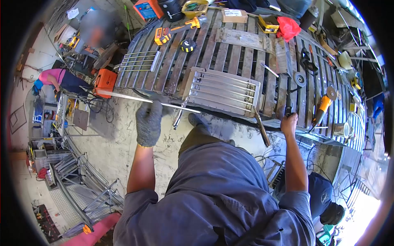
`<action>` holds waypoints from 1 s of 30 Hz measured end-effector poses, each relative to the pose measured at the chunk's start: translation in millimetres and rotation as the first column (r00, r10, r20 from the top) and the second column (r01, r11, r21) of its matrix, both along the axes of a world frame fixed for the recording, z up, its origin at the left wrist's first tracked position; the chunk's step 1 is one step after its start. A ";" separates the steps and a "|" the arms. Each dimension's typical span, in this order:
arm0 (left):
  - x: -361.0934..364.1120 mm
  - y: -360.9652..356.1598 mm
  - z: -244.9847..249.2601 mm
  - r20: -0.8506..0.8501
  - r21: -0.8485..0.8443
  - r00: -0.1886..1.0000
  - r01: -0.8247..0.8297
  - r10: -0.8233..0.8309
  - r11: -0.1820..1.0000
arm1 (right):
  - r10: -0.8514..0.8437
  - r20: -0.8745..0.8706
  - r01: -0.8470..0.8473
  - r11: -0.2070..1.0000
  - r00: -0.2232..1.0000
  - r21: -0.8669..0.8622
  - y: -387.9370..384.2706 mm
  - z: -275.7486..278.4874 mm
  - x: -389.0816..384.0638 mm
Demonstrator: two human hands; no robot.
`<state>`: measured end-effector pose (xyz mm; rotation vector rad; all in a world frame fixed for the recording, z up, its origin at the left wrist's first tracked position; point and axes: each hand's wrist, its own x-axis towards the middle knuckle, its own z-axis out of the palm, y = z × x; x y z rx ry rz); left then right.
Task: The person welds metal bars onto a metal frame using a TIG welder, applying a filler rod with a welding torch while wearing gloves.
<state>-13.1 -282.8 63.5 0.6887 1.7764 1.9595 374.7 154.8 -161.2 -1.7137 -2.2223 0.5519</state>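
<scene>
Blue shirt (pixel 221 197) nearest; above it the gloved L hand (pixel 148 123) is closed round a steel rod (pixel 121 96), held level just off the slatted bench (pixel 230 53), by a welded frame (pixel 221 88). Bare R hand (pixel 289 123) wraps a dark tool handle (pixel 287 104) at bench edge. Prob. best to grip the rod nearer mid-length so its free end won't droop.

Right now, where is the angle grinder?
In the head view, right side: the grinder lies on the slatted bench, just right of the right hand.
</scene>
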 end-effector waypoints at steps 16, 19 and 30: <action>-62.8 25.4 -52.7 -0.505 -0.428 0.822 0.027 -0.264 0.904 | 0.090 -0.064 -0.078 0.984 0.994 0.161 -120.7 179.8 -3.9; -76.3 45.1 -54.0 -0.613 -0.324 0.756 0.026 -0.231 0.946 | 0.001 -0.066 0.005 0.997 0.998 0.081 -104.6 155.6 35.0; -95.7 75.7 -66.9 -0.512 -0.436 0.762 0.166 -0.396 0.884 | -0.308 -0.454 0.254 0.951 0.836 -0.177 -132.4 56.6 110.2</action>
